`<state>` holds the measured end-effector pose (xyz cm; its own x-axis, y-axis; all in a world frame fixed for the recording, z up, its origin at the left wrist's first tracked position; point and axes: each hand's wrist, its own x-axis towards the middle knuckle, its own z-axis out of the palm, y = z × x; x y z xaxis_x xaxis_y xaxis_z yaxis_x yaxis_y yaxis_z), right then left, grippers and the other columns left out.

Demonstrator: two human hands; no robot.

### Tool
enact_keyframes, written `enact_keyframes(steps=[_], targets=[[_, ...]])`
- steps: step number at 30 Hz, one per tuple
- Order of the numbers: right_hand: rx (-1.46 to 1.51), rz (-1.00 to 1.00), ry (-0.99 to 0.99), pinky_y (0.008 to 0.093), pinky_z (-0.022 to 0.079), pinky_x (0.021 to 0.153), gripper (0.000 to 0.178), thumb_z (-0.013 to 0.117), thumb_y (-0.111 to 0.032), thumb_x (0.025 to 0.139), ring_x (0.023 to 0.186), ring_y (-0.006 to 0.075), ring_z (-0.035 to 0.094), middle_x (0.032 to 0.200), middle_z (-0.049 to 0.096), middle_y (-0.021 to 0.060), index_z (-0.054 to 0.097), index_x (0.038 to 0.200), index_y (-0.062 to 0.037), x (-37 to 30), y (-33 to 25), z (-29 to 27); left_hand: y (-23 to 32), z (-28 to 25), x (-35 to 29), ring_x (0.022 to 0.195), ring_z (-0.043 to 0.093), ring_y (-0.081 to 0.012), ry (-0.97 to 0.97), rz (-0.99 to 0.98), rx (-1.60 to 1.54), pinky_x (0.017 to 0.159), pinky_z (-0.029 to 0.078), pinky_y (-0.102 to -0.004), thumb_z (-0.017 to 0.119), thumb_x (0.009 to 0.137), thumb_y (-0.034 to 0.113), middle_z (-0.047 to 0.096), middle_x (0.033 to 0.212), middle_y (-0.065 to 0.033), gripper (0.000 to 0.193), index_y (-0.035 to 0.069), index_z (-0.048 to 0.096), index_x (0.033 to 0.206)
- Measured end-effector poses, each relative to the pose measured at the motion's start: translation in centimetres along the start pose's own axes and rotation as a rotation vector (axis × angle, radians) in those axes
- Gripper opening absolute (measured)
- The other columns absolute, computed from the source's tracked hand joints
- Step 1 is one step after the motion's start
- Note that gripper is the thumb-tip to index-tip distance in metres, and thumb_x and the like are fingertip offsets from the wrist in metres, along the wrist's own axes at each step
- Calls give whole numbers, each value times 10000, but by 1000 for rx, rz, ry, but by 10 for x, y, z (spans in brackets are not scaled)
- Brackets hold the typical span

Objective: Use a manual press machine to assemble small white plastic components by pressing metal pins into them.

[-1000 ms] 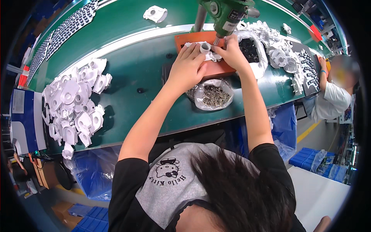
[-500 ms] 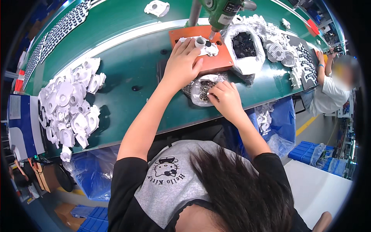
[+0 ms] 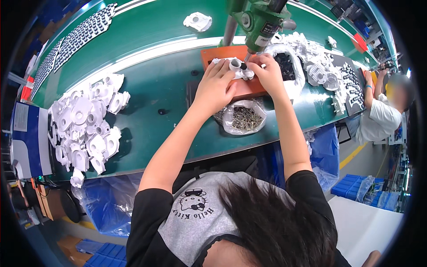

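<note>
A white plastic housing (image 3: 235, 64) with a raised round collar lies on an orange block (image 3: 251, 90) at the back of the bench. My left hand (image 3: 215, 89) holds it down from the left, fingers laid over its edge. At its right side my right hand (image 3: 269, 73) has its fingertips pinched together, beside a black part (image 3: 243, 66) and just under the tip of a green machine head (image 3: 261, 26). Whatever those fingertips hold is too small to make out. In front of the block sits an open plastic bag of small metal screws (image 3: 245, 119).
White housings are heaped at the left (image 3: 82, 115) and back right (image 3: 318, 66). A white bag (image 3: 296, 84) of black parts stands right of the block. One housing (image 3: 198, 21) lies on the far green belt. Another person (image 3: 378, 107) works at the far right.
My right hand has moved from the screw bag up to the housing under the machine tip. My left hand stays on the housing. The whole view has shifted slightly.
</note>
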<state>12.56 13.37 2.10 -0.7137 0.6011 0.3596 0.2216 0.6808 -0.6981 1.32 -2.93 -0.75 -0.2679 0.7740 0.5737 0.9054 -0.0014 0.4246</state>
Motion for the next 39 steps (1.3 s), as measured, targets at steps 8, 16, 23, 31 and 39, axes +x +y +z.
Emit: enact_keyframes(steps=[8, 16, 23, 31, 39], targets=[[305, 127, -92, 312, 434, 790, 268, 681, -177, 758, 888, 228, 569, 942, 571, 127, 663, 878, 62, 8, 6, 9, -3, 0, 0, 1258, 418, -327, -2, 2, 4, 1101, 249, -439, 558, 831, 208, 509, 1280, -210, 237, 31, 580, 986], [352, 150, -96, 267, 402, 762, 191, 659, -123, 775, 860, 161, 530, 941, 553, 73, 641, 855, 50, 6, 6, 10, -1, 0, -1, 1269, 405, -324, -3, -23, -7, 1093, 270, -446, 582, 829, 184, 501, 1298, -180, 228, 29, 596, 995], [381, 218, -61, 274, 434, 738, 221, 651, -146, 761, 820, 159, 555, 920, 544, 87, 659, 859, 52, 6, 6, 10, -1, 0, -1, 1275, 403, -314, -4, -34, -13, 1094, 269, -444, 586, 827, 191, 501, 1301, -180, 231, 34, 599, 994], [317, 212, -60, 287, 438, 752, 244, 670, -162, 749, 843, 184, 554, 923, 545, 105, 648, 865, 51, 7, 10, 10, -1, 0, -1, 1269, 409, -311, -9, -32, -6, 1094, 269, -441, 588, 825, 188, 501, 1301, -177, 227, 41, 599, 997], [198, 184, -119, 328, 447, 813, 354, 717, -168, 722, 880, 231, 540, 971, 527, 130, 597, 962, 63, 14, 21, 15, -2, 1, 2, 1270, 410, -307, -24, -32, 6, 1093, 269, -440, 585, 829, 189, 498, 1303, -180, 235, 40, 598, 1011]])
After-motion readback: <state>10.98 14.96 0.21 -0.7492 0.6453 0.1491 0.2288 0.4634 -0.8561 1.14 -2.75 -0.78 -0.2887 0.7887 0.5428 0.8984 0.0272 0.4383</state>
